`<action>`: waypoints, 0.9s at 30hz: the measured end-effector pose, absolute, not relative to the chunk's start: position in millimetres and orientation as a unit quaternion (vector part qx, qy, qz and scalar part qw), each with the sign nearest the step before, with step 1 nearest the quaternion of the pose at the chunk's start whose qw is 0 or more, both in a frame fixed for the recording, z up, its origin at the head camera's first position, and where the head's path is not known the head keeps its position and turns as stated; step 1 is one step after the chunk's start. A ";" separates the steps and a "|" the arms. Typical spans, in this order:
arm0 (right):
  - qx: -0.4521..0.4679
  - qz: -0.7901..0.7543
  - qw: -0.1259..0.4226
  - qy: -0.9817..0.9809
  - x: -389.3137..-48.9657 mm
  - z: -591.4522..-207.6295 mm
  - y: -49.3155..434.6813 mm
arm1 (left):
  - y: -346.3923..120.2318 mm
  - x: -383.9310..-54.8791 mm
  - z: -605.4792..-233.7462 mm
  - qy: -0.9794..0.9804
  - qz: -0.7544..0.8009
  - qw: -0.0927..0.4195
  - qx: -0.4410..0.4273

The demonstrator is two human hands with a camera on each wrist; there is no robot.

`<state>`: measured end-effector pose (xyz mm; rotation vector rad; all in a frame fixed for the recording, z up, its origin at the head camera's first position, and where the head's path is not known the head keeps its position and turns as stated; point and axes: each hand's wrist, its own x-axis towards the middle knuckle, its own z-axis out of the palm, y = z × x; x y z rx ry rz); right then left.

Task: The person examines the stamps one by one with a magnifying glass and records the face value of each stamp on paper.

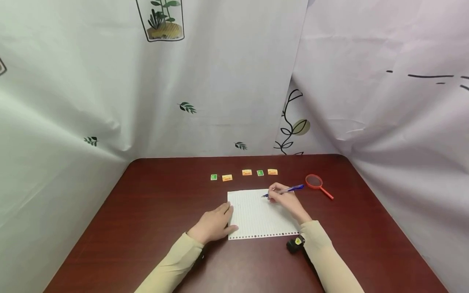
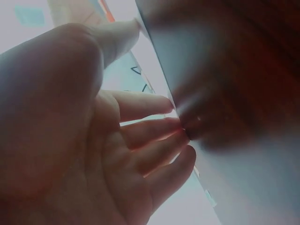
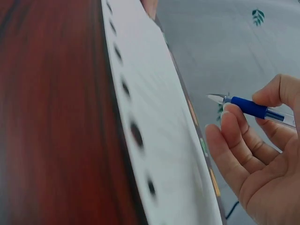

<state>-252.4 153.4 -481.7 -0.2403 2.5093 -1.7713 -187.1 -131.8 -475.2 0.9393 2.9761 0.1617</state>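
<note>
A sheet of lined paper [image 1: 256, 215] lies on the table, its row of punched holes along the near edge. My left hand [image 1: 214, 222] rests at the sheet's left edge, fingers fairly straight and thumb over the paper. In the left wrist view the fingertips of this hand [image 2: 136, 136] meet the tabletop side by side. My right hand [image 1: 283, 197] pinches a blue pen [image 1: 296, 188] over the upper right of the sheet, tip pointing left. The right wrist view shows the pen's blue grip [image 3: 248, 107] between thumb and fingers, with the tip above the paper.
Behind the sheet, several small stamp-like pieces form a row, among them a green one [image 1: 214, 177] and an orange one [image 1: 227, 178]. A red magnifying glass [image 1: 314, 181] lies to the right. Printed white cloth [image 1: 234, 81] hangs behind the table [image 1: 154, 203].
</note>
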 end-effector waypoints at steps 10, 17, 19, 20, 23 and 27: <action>-0.092 -0.579 0.044 0.809 -260.5 -487.3 124.9 | -129.1 -190.7 -471.3 0.954 0.063 0.015 0.293; -0.066 -0.556 0.039 0.828 -260.4 -489.4 106.6 | -130.2 -191.2 -473.9 0.952 0.070 0.013 0.298; -0.063 -0.540 0.034 0.839 -260.0 -490.2 103.1 | -130.5 -191.3 -473.8 0.951 0.072 0.010 0.300; -0.062 -0.530 0.032 0.845 -260.0 -490.7 101.8 | -130.6 -191.3 -473.8 0.951 0.071 0.008 0.301; -0.065 -0.509 0.024 0.858 -259.7 -491.0 99.2 | -130.5 -191.3 -473.0 0.951 0.071 0.004 0.302; -0.071 -0.493 0.020 0.867 -259.3 -491.0 97.6 | -130.5 -191.5 -473.0 0.951 0.071 0.003 0.301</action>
